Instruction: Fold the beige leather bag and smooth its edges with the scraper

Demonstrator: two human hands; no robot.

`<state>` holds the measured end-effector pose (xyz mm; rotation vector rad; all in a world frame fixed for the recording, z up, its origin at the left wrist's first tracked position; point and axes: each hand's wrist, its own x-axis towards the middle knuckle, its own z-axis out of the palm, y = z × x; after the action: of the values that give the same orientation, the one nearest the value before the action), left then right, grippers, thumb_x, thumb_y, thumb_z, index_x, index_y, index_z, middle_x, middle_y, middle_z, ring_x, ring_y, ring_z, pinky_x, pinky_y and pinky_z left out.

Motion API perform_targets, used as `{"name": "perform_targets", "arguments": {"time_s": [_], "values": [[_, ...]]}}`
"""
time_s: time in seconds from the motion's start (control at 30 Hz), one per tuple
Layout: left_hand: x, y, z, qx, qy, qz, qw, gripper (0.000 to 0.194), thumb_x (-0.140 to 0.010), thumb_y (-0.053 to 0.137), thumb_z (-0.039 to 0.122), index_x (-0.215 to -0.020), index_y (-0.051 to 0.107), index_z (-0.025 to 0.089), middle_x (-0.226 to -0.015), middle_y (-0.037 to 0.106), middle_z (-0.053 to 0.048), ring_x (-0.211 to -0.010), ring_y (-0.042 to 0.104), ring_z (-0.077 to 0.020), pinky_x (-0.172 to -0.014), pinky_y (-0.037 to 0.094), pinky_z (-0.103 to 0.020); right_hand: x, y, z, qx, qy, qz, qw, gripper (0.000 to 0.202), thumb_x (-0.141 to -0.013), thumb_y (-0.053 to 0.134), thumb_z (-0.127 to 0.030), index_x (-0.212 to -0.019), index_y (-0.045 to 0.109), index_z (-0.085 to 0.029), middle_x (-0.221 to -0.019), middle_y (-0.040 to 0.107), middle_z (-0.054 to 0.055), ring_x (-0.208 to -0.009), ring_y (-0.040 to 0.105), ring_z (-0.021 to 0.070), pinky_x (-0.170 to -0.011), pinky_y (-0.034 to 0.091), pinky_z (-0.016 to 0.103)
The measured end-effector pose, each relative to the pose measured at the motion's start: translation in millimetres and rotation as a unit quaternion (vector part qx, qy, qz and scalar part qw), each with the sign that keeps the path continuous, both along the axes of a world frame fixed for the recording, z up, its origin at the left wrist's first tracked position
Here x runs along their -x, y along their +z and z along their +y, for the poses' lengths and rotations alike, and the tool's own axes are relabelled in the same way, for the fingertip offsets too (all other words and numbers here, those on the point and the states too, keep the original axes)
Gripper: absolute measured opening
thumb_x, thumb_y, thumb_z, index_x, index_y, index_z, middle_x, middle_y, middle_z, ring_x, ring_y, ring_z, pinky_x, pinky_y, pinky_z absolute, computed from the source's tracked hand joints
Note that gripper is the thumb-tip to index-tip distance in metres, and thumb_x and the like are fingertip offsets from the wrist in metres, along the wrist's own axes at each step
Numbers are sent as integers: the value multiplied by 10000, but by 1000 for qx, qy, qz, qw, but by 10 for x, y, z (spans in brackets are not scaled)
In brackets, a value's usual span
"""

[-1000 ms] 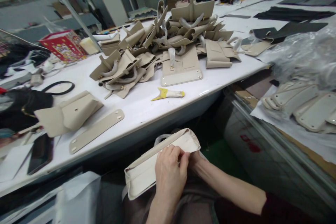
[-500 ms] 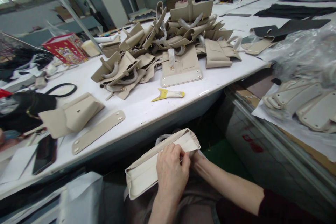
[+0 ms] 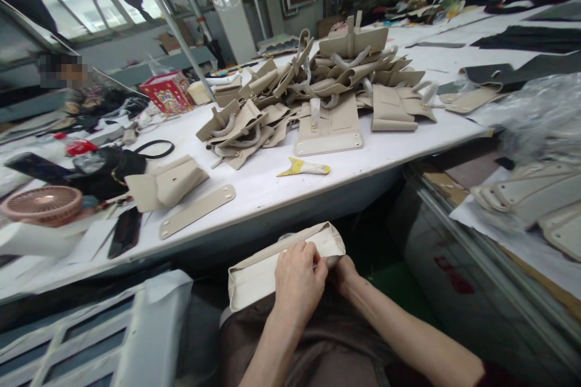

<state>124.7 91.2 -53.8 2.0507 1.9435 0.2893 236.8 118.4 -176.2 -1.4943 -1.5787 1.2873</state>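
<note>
Left hand and right hand pinch the folded end of a beige leather bag panel held on the lap below the table; it looks light, pliable, best gripped along its stitched edge.

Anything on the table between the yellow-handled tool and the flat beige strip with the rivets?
No. In the head view, bare white table separates the yellow-handled tool from the flat beige strip.
</note>
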Motion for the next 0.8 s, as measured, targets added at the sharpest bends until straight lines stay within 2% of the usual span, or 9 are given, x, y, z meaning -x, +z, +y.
{"name": "perform_targets", "arguments": {"time_s": [0.07, 0.13, 0.17, 0.23, 0.3, 0.37, 0.53, 0.67, 0.8], "values": [[-6, -14, -26, -11, 5, 0, 1000, 146, -884, 529, 235, -740, 540, 211, -835, 629, -29, -846, 584, -214, -731, 363, -330, -219, 20, -176, 9, -70, -7, 997, 585, -1022, 149, -474, -928, 618, -137, -795, 668, 128, -711, 676, 280, -607, 583, 392], [-12, -36, -49, -21, 10, 1, 1000, 142, -889, 529, 238, -750, 540, 211, -837, 626, -33, -844, 583, -216, -735, 367, -333, -414, 143, -383, -22, -121, -12, 992, 484, -1006, 257, -487, -921, 611, -169, -819, 667, 122, -768, 674, 299, -683, 584, 435], [-15, -47, -60, -26, 10, 3, 1000, 141, -892, 527, 240, -754, 540, 212, -838, 624, -34, -843, 582, -218, -733, 368, -334, -485, 233, -485, -67, -125, -10, 990, 391, -998, 341, -457, -953, 615, -182, -883, 670, 117, -833, 670, 295, -746, 578, 443], [-21, -64, -78, -35, 9, 11, 999, 136, -897, 523, 241, -766, 542, 212, -840, 621, -35, -846, 578, -224, -728, 366, -339, -560, 425, -652, -214, -82, -11, 973, 224, -982, 449, -309, -1084, 619, -205, -1068, 648, 111, -1002, 637, 273, -866, 553, 426], [-28, -73, -92, -45, 10, 19, 999, 128, -900, 525, 246, -779, 547, 212, -845, 618, -35, -849, 574, -228, -729, 366, -344, -556, 581, -739, -352, -5, -32, 936, 323, -962, 454, -142, -1255, 570, -213, -1234, 586, 116, -1154, 568, 255, -955, 524, 411], [-34, -75, -104, -51, 14, 22, 998, 126, -908, 521, 249, -792, 550, 211, -851, 616, -36, -852, 571, -230, -736, 369, -349, -508, 661, -747, -413, 54, -74, 906, 481, -939, 424, -42, -1393, 467, -195, -1342, 522, 130, -1255, 492, 256, -1015, 497, 431], [-34, -84, -133, -54, 15, 10, 998, 120, -913, 521, 233, -799, 550, 206, -844, 609, -32, -851, 561, -232, -750, 378, -365, -391, 611, -673, -435, 92, -186, 876, 598, -925, 392, -13, -1501, 304, -147, -1408, 475, 153, -1344, 390, 291, -1047, 472, 519], [-28, -100, -148, -62, 27, -9, 998, 69, -902, 541, 222, -837, 551, 200, -847, 610, -34, -850, 558, -238, -757, 381, -383, -353, 570, -694, -427, 90, -243, 866, 592, -922, 414, -39, -1499, 303, -109, -1413, 470, 169, -1340, 389, 311, -1046, 466, 547], [-25, -102, -146, -61, 36, -25, 997, 34, -904, 540, 209, -878, 550, 190, -857, 616, -43, -849, 559, -239, -769, 381, -397, -331, 600, -701, -443, 90, -258, 854, 604, -911, 450, -50, -1497, 311, -105, -1384, 495, 176, -1331, 397, 328, -1036, 468, 551]]}}
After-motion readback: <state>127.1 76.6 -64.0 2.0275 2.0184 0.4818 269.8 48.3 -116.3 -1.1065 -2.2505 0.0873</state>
